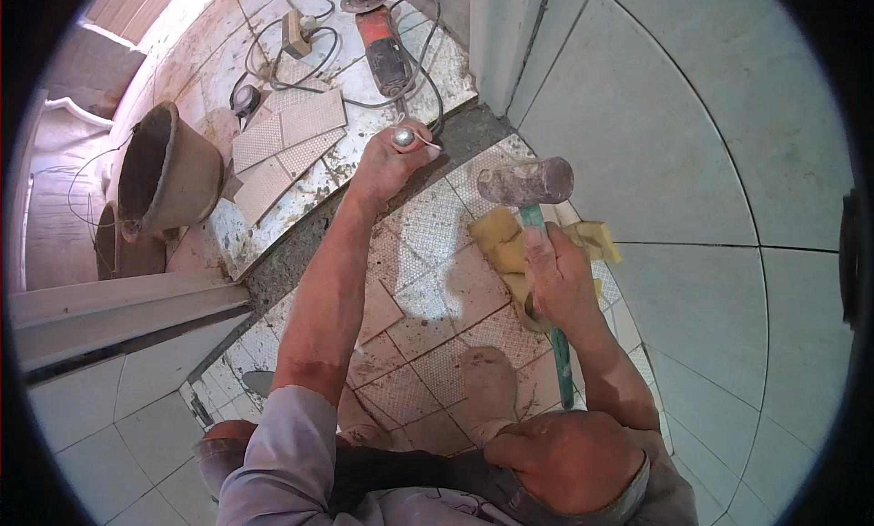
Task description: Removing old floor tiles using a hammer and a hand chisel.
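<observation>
My left hand (pixel 392 161) is wrapped around an upright metal bar, its round shiny end (pixel 403 137) showing on top and the rest hidden by the fist. A pale cord hangs over the fingers. That fist is above the rough grey threshold strip (pixel 468 133) at the edge of the raised floor. Gripped in my right hand (pixel 560 273) is a hammer with a thick, worn head (pixel 526 181) and a green handle (pixel 562 369). The hammer head is to the right of the bar and apart from it. Behind the right hand, a yellow cloth (pixel 498 239) lies crumpled on the floor.
An angle grinder (pixel 382 48) with its cord lies on the raised floor. Nearby are a socket block (pixel 296 34), loose mosaic-pattern tiles (pixel 290 150) and a dirty bucket (pixel 171 171). A loose tile (pixel 379 311) lies between my arms. The tiled wall (pixel 683 150) rises close on the right.
</observation>
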The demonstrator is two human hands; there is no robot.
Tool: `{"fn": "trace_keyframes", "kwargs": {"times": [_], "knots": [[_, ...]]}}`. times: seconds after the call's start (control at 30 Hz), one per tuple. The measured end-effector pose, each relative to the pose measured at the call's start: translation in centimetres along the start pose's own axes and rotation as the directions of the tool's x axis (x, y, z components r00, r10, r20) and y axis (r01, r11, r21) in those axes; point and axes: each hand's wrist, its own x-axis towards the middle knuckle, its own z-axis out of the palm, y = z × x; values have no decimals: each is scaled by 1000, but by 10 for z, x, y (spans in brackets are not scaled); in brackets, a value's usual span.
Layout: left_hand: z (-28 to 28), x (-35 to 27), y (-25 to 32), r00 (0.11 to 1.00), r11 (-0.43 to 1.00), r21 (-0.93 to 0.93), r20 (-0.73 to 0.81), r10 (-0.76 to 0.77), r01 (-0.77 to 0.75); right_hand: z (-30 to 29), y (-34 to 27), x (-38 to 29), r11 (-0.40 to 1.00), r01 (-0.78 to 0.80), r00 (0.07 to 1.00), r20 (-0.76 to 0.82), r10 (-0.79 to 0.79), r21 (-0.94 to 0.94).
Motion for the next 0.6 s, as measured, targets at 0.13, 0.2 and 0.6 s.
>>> {"fn": "trace_keyframes", "kwargs": {"times": [0.13, 0.2, 0.6], "knots": [[20, 15, 13, 999, 990, 139, 35, -40, 35, -17, -15, -8, 993, 61, 997, -46, -56, 100], [18, 18, 11, 999, 993, 112, 26, -43, 40, -18, -28, -10, 980, 131, 988, -99, -117, 152], [21, 13, 3, 999, 990, 140, 31, 27, -31, -37, -70, -8, 869, 455, 886, -193, -421, 196]]}}
